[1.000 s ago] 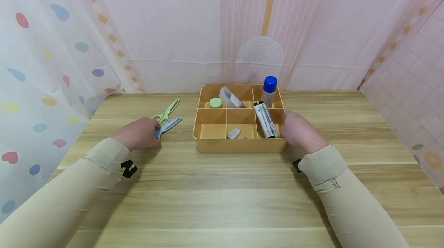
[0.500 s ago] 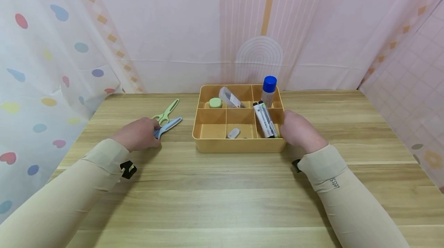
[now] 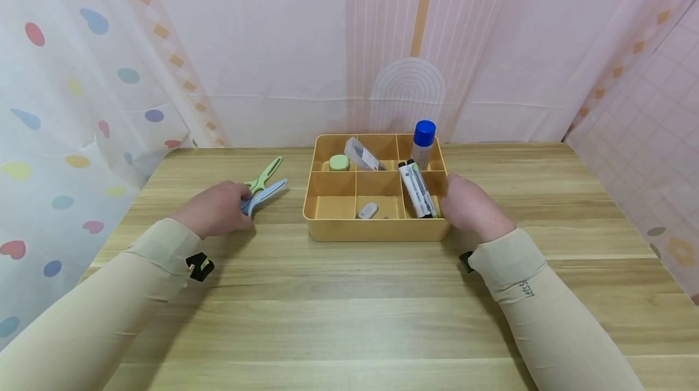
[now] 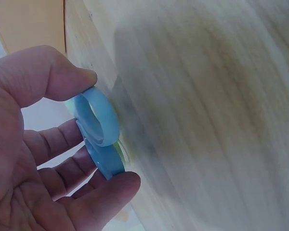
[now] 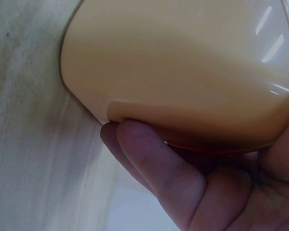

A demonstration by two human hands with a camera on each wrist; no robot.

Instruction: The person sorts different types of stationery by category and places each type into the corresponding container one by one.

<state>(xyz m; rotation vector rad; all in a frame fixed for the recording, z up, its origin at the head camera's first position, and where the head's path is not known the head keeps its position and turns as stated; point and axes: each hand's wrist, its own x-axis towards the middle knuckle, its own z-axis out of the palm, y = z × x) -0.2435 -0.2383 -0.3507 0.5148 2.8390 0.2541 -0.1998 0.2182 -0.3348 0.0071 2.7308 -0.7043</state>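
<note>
My left hand [image 3: 215, 209] pinches a pair of blue scissors [image 3: 271, 190] at the left of the table. In the left wrist view the thumb presses on one blue handle loop [image 4: 111, 120], and the other fingers reach round the far side. A pair of green scissors [image 3: 271, 169] lies just behind, its handles partly covered by the blue pair and my hand. My right hand [image 3: 474, 207] grips the right side of a yellow compartment box [image 3: 377, 230]. In the right wrist view its curled fingers [image 5: 154, 154] lie against the box's smooth outer wall.
Inside the box are two white markers [image 3: 418, 190], a blue-capped bottle [image 3: 423, 143], a clear slim case [image 3: 363, 154], a green rounded item [image 3: 339, 163] and a small grey-white piece [image 3: 368, 210]. A patterned curtain [image 3: 284, 45] hangs behind the wooden table [image 3: 349, 312].
My left hand has risen slightly with the blue scissors, whose tip has shifted a little up and covers more of the green pair's handles. The right hand and box have stayed put.
</note>
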